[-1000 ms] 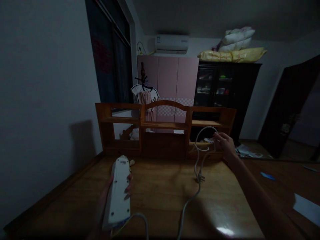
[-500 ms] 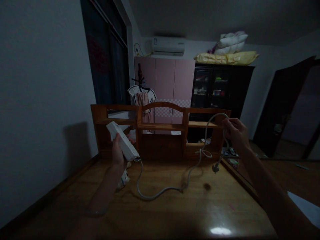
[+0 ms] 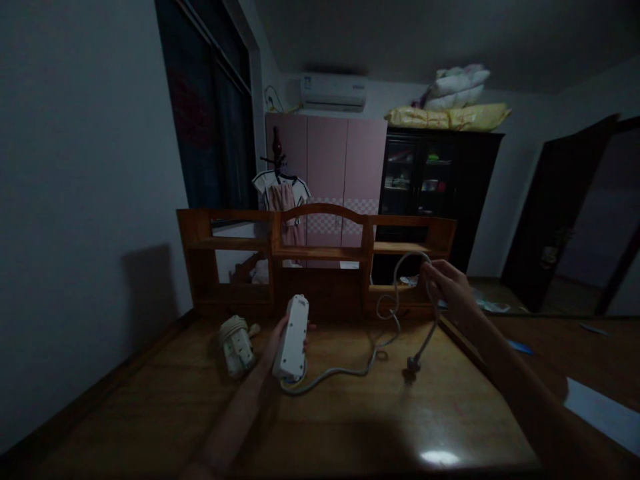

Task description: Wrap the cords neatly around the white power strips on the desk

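Note:
A white power strip (image 3: 294, 339) is gripped in my left hand (image 3: 274, 350), tilted above the desk with its screwed underside facing me. From its near end a grey cord (image 3: 343, 371) runs right in loose bends and one small loop. My right hand (image 3: 447, 283) pinches the cord near its other end, raised over the desk's right side. Below that hand the plug (image 3: 413, 364) dangles just above the wood; whether it touches cannot be made out. Left of my left wrist lies a second power strip (image 3: 237, 348), its cord wound round one end.
The wooden desk (image 3: 165, 400) has a low shelf unit (image 3: 320, 253) along its far edge. A wall (image 3: 90, 200) borders it on the left. White paper (image 3: 603, 410) lies on the brown surface at the right.
My left hand has lowered the power strip, moved it right and turned it, uncovering the second power strip. My right hand has come down and left, bringing the dangling plug lower.

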Demonstrator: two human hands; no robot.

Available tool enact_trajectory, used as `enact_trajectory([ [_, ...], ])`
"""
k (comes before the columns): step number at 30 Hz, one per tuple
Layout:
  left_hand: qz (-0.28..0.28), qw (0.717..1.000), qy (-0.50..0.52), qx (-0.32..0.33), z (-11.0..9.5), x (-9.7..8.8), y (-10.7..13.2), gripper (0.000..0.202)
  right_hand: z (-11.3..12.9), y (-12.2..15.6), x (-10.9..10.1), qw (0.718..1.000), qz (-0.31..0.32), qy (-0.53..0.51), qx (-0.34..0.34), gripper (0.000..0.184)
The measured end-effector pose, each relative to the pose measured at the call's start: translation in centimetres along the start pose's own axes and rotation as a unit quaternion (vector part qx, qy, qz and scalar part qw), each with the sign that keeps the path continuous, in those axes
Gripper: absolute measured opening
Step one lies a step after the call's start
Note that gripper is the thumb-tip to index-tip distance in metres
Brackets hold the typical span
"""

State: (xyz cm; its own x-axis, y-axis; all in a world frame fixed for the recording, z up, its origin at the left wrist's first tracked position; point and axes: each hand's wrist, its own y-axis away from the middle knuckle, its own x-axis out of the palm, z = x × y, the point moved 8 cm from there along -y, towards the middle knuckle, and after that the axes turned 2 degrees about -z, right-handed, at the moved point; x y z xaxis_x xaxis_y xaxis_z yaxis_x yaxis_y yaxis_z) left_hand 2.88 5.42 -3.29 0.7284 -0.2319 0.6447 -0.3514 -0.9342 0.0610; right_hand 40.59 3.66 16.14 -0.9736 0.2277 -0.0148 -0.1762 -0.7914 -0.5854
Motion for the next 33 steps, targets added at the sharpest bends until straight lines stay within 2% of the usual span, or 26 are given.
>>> enact_trajectory([
  [2,0.005,0.999,-0.015,-0.036,3.0,0.4,-0.1,0.054,0.1,0.4,1.4,1.000,0.027,-0.008,0.003,0.029],
  [4,0.034,0.997,-0.025,-0.070,5.8,1.7,0.1,0.056,1.0,0.8,3.1,0.998,0.054,-0.021,-0.004,0.027],
  [6,0.061,0.996,-0.015,-0.056,7.2,3.5,0.2,0.054,2.4,1.3,4.8,0.996,0.076,-0.035,-0.017,0.025],
  [10,0.119,0.993,-0.004,-0.027,7.9,8.7,-0.1,0.053,5.9,2.3,7.8,0.991,0.107,-0.072,-0.029,0.020],
  [14,0.171,0.984,-0.008,-0.050,8.3,13.8,-0.5,0.044,8.9,3.1,9.6,0.986,0.121,-0.106,-0.034,0.018],
  [16,0.203,0.977,-0.016,-0.065,8.6,15.9,-0.5,0.042,9.8,3.4,10.2,0.984,0.129,-0.118,-0.031,0.020],
  [19,0.229,0.973,0.011,-0.035,8.0,17.8,-0.4,0.043,10.1,3.6,10.5,0.981,0.136,-0.134,-0.022,0.022],
  [22,0.245,0.968,0.044,0.010,6.7,18.6,-0.5,0.045,9.4,3.4,9.6,0.981,0.126,-0.149,-0.014,0.023],
  [25,0.239,0.968,0.049,0.053,5.4,18.3,-1.0,0.045,8.1,2.8,7.5,0.984,0.079,-0.158,-0.012,0.023],
  [29,0.215,0.971,0.062,0.081,3.1,17.3,-1.7,0.047,5.0,1.4,2.9,0.985,-0.041,-0.170,-0.013,0.029],
  [33,0.197,0.971,0.071,0.113,-0.6,16.0,-2.0,0.047,0.4,0.4,-2.2,0.971,-0.151,-0.186,-0.017,0.039],
])
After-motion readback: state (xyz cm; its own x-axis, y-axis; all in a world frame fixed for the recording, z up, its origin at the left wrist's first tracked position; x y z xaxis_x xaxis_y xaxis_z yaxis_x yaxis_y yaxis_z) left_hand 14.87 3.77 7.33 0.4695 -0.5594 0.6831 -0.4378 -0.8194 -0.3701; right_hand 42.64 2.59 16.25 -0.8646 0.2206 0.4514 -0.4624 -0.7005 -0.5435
